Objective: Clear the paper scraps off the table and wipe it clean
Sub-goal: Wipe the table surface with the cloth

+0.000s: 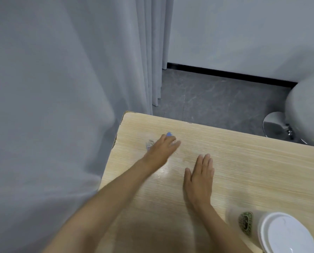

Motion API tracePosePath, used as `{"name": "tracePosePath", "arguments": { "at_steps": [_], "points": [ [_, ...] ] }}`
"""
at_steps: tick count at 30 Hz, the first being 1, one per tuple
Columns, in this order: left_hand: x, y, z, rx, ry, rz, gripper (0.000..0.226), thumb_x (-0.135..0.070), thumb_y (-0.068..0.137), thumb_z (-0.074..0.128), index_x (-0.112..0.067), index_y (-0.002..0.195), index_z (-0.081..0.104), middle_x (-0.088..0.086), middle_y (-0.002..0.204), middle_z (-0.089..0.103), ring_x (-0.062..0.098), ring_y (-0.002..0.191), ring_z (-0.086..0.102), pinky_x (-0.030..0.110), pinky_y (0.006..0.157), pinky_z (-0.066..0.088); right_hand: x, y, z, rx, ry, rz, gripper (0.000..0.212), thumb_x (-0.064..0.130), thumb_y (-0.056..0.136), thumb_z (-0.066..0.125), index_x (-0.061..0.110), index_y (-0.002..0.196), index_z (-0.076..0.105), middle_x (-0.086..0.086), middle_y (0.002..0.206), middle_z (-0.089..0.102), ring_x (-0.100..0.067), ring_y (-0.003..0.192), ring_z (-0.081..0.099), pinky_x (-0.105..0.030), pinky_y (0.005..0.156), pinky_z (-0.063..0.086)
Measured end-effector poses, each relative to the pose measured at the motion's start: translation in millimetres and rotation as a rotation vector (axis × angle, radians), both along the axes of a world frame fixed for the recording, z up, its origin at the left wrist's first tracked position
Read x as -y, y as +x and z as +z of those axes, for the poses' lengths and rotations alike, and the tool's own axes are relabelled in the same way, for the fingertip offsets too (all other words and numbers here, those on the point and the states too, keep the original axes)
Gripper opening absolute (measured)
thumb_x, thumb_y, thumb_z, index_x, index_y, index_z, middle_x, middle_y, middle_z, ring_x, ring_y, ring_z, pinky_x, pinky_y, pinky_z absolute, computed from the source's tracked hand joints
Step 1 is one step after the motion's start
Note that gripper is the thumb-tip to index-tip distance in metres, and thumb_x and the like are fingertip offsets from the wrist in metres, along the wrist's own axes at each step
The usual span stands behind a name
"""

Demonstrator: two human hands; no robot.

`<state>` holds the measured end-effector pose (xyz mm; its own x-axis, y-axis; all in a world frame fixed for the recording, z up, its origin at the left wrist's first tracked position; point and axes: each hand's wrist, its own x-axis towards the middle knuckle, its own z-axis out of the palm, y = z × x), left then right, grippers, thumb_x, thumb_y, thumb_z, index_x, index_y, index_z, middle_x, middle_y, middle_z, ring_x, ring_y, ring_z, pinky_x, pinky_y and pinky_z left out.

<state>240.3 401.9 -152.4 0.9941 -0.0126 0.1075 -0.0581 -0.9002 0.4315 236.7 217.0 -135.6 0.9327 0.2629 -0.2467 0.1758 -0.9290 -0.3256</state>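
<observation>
We see the left hand (161,148) stretched out toward the far left corner of the table (253,170), lying over the paper scraps. A pale crumpled scrap (149,144) shows at its left side, toward the table's left edge, and a small blue piece (169,134) peeks out just beyond the knuckles, on the far side. The fingers look fairly straight and point toward the far right, but the hand is blurred. We cannot tell whether it pinches the scraps or only presses on them. The right hand (200,178) is released, palm down and flat on the wood with its fingers together, nearer to us and to the right of the left hand. It is well apart from the scraps, so the left hand is plainly the nearer one for gathering them. Since they sit close to the left edge and the far corner, we judge that any sweep should draw them inward, toward us, rather than outward. The tabletop is light, fine-grained and smooth, with a glossy patch between the hands (possibly damp, though we cannot be sure). The scrap looks thin and light, likely to slide or flutter easily. A lidded cup (280,232) stands at the near right corner, clear of both hands.
</observation>
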Motion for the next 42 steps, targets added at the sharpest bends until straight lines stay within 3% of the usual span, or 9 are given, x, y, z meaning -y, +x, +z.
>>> {"name": "tracePosePath", "arguments": {
  "at_steps": [3,8,11,16,19,22,30,36,42],
  "points": [
    [-45.4,4.5,0.4,0.002,-0.089,0.153,0.072,0.02,0.077,0.049,-0.012,0.141,0.039,0.005,0.129,0.049,0.019,0.11,0.042,0.03,0.092,0.043,3.9,-15.1,3.5,0.013,0.008,-0.063,0.064,0.037,0.098,0.019,0.009,0.15,-0.007,-0.009,0.158,-0.017,-0.018,0.143,-0.024,-0.036,0.118,-0.012],
    [-35.3,19.1,11.3,0.052,-0.3,0.73,0.046,0.022,0.07,0.041,-0.005,0.103,0.059,0.01,0.106,0.053,0.028,0.1,0.048,0.037,0.082,0.043,14.0,-37.7,-2.2,-0.056,0.018,-0.008,0.062,0.032,0.101,0.024,0.009,0.15,-0.005,-0.01,0.157,-0.017,-0.016,0.143,-0.022,-0.033,0.117,-0.013],
    [40.2,7.9,5.4,0.006,-0.37,0.267,0.049,0.022,0.064,0.044,-0.005,0.1,0.064,0.01,0.106,0.057,0.022,0.097,0.046,0.037,0.082,0.043,21.4,-46.6,-4.1,-0.034,-0.003,-0.006,0.063,0.034,0.098,0.019,0.006,0.15,-0.002,-0.01,0.157,-0.015,-0.018,0.145,-0.017,-0.032,0.117,-0.011],
    [36.3,-13.1,4.3,0.181,0.082,-0.523,0.026,-0.009,0.088,0.043,-0.009,0.106,0.063,0.009,0.104,0.059,0.022,0.089,0.045,0.031,0.077,0.038,47.7,-58.6,0.0,-0.092,0.054,0.033,0.066,0.035,0.098,0.024,0.007,0.149,-0.007,-0.005,0.156,-0.022,-0.011,0.142,-0.026,-0.027,0.116,-0.016],
    [-21.6,8.7,11.9,0.089,0.022,0.092,0.019,-0.038,0.093,0.045,-0.027,0.086,0.058,-0.003,0.094,0.051,0.016,0.085,0.047,0.03,0.074,0.036,54.6,-59.6,2.2,-0.099,0.078,0.072,0.067,0.033,0.101,0.03,0.009,0.149,-0.011,-0.003,0.155,-0.026,-0.008,0.14,-0.03,-0.027,0.116,-0.017],
    [-28.0,4.5,13.9,-0.019,-0.098,0.65,0.031,-0.006,0.086,0.045,-0.017,0.11,0.061,0.006,0.105,0.047,0.025,0.098,0.044,0.033,0.074,0.041,48.5,-60.3,1.1,-0.12,0.054,0.047,0.073,0.044,0.098,0.026,0.008,0.146,-0.016,-0.004,0.153,-0.029,-0.011,0.139,-0.033,-0.029,0.115,-0.019],
    [15.9,-70.6,10.3,0.13,0.239,-0.415,0.026,-0.001,0.086,0.051,-0.009,0.111,0.055,0.014,0.093,0.06,0.028,0.075,0.051,0.035,0.063,0.042,50.1,-60.9,-3.6,-0.101,0.01,0.076,0.08,0.058,0.087,0.005,0.005,0.143,-0.019,-0.007,0.15,-0.029,-0.016,0.14,-0.03,-0.031,0.114,-0.019],
    [-17.1,-53.8,22.4,-0.112,0.02,0.825,0.035,-0.002,0.085,0.045,-0.016,0.115,0.058,0.013,0.11,0.05,0.027,0.095,0.041,0.032,0.076,0.031,48.3,-59.4,-2.6,-0.114,-0.055,0.099,0.073,0.047,0.099,0.022,0.006,0.14,-0.023,-0.013,0.153,-0.026,-0.021,0.14,-0.029,-0.035,0.116,-0.017],
    [89.0,-127.1,8.7,0.023,0.165,-0.17,0.021,-0.01,0.088,0.057,-0.009,0.109,0.061,0.008,0.084,0.056,0.025,0.069,0.053,0.032,0.052,0.042,49.4,-55.1,2.6,-0.169,-0.036,0.115,0.074,0.039,0.101,0.029,0.001,0.147,-0.012,-0.016,0.155,-0.021,-0.025,0.144,-0.023,-0.034,0.116,-0.015]
  ]
}}
